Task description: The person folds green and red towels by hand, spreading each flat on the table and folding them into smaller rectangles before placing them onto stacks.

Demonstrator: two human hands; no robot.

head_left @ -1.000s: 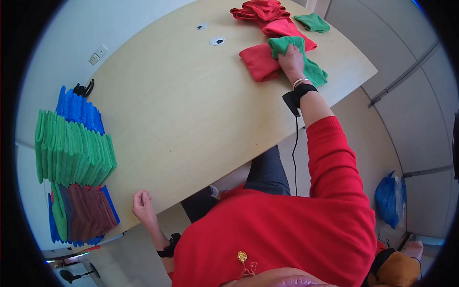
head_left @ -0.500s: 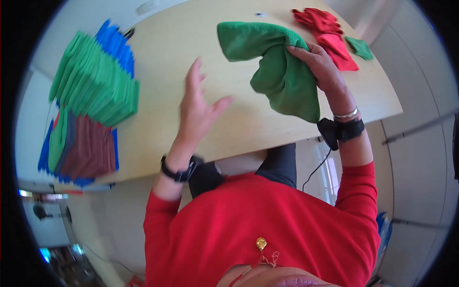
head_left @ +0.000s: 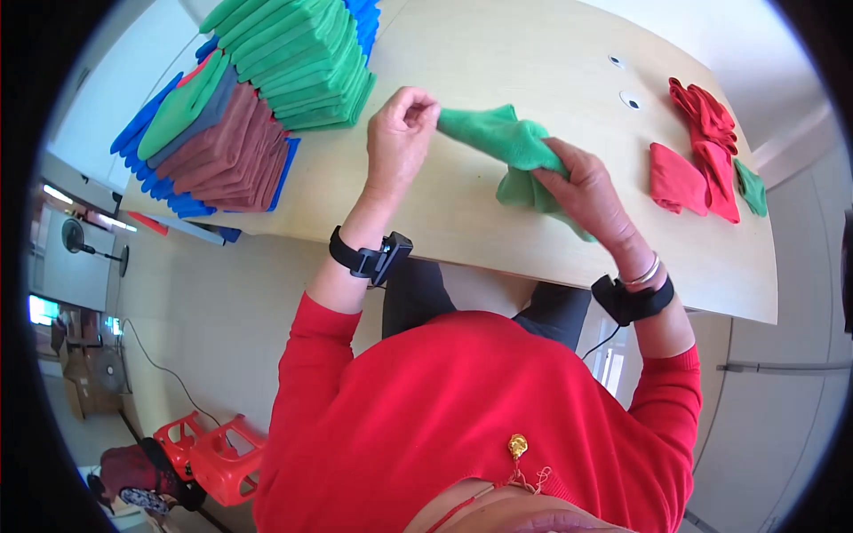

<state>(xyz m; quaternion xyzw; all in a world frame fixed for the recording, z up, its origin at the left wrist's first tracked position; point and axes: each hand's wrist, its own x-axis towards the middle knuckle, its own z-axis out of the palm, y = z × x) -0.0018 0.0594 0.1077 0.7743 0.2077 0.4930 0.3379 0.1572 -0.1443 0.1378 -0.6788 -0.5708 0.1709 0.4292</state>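
A green cloth (head_left: 493,135) is stretched above the table between my two hands. My left hand (head_left: 402,142) pinches its left end, fingers curled. The right hand (head_left: 586,188) grips the cloth's other side between thumb and fingers, and loose folds hang below it. Left of my hands stands a tall stack of folded green cloths (head_left: 298,67). In front of that stack are folded brown cloths (head_left: 222,151), with blue cloths (head_left: 147,142) beside and under them.
The pale wooden table (head_left: 498,35) carries red cloths (head_left: 711,133) at its right, a small green cloth (head_left: 751,188) beside them, and two small white oval objects (head_left: 631,99). Red plastic stools (head_left: 227,462) and a fan (head_left: 75,235) stand on the floor at left.
My left hand, open and apart before, now holds the cloth's left end. The right hand has kept its grip, and the cloth is lower and pulled lengthwise. The view has shifted left.
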